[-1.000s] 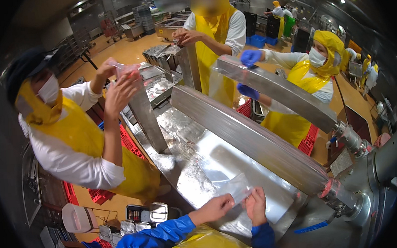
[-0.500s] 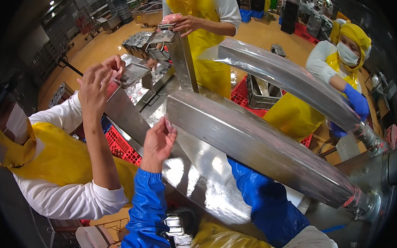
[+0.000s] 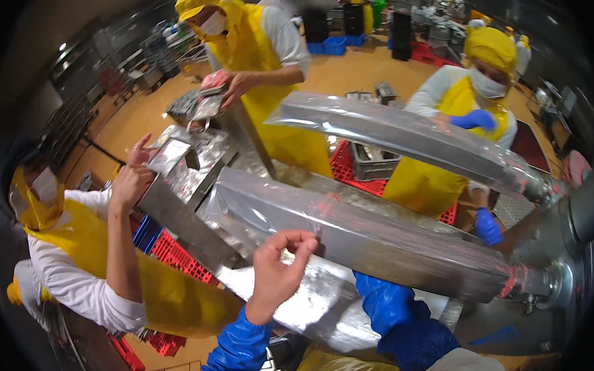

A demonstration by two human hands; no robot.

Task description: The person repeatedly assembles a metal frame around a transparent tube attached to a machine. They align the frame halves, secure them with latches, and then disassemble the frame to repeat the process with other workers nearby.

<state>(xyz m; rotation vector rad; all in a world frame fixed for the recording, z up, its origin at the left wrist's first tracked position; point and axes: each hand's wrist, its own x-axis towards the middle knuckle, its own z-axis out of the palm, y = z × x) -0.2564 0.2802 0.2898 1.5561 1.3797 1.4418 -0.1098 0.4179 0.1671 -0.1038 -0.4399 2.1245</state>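
A long metal bar wrapped in clear plastic film slants across the middle of the view. My left hand, in a blue sleeve, is raised against its near side, thumb and forefinger pinched on the wrinkled edge of the film. My right forearm, also in a blue sleeve, passes under the bar. The bar hides my right hand. A second film-covered bar runs higher up and farther back.
Three co-workers in yellow aprons stand around the steel machine. The left one lifts a silvery pouch, the far one holds silvery bags, and the right one wears blue gloves. Red crates sit on the floor.
My left hand has gone from lying flat on the bar to a pinch lower on its film. My right arm still reaches under the bar. The view has tilted upward.
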